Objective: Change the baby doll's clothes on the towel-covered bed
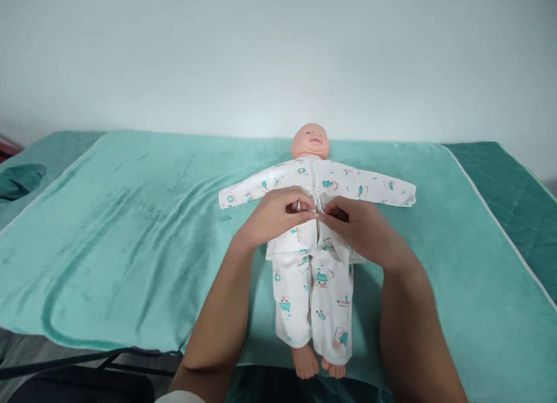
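A baby doll [310,140] lies on its back on a teal towel [130,229], head away from me, arms spread. It wears a white printed jacket [348,185] and matching trousers [313,298]. My left hand [274,214] and my right hand [361,226] meet over the doll's chest. Both hands have their fingers pinched at the jacket's front closure, where thin white ties show between them. The doll's bare feet [315,362] point toward me at the towel's near edge.
The towel covers a darker green padded surface [517,194] that runs to a pale wall [278,54]. A dark green cloth bundle [20,179] lies at the far left. Dark bars [65,362] sit below the near edge at lower left.
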Action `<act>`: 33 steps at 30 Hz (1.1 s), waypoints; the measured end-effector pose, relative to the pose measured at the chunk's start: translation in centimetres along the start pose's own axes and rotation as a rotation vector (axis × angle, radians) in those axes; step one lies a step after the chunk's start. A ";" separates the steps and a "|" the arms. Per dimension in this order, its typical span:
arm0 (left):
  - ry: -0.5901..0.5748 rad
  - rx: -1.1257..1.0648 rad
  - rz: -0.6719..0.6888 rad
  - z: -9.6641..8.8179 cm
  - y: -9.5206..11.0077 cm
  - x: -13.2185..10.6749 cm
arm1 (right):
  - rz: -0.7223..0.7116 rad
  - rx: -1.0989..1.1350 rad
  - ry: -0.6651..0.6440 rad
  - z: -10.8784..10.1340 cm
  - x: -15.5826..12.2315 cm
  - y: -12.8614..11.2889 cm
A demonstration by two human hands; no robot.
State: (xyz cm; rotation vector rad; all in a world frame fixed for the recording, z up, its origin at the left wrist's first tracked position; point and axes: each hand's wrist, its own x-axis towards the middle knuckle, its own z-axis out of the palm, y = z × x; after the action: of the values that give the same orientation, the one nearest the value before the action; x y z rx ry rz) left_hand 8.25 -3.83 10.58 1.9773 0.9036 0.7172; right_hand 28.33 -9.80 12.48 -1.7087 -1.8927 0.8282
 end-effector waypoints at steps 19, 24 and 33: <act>-0.123 -0.501 -0.118 0.1 -0.1 -0.1 | 0.028 0.773 -0.054 1.5 1.0 0.6; -0.129 -0.547 -0.143 0.3 0.0 0.1 | 0.016 0.820 -0.058 1.4 1.1 0.8; -0.193 -0.611 -0.156 -0.3 -1.0 0.0 | 0.053 0.753 -0.088 1.5 1.0 0.8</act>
State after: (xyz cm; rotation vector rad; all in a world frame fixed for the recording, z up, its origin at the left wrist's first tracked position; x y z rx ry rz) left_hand 7.70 -3.29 9.91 1.3893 0.6179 0.6093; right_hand 27.73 -8.93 10.75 -1.2565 -1.3175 1.4265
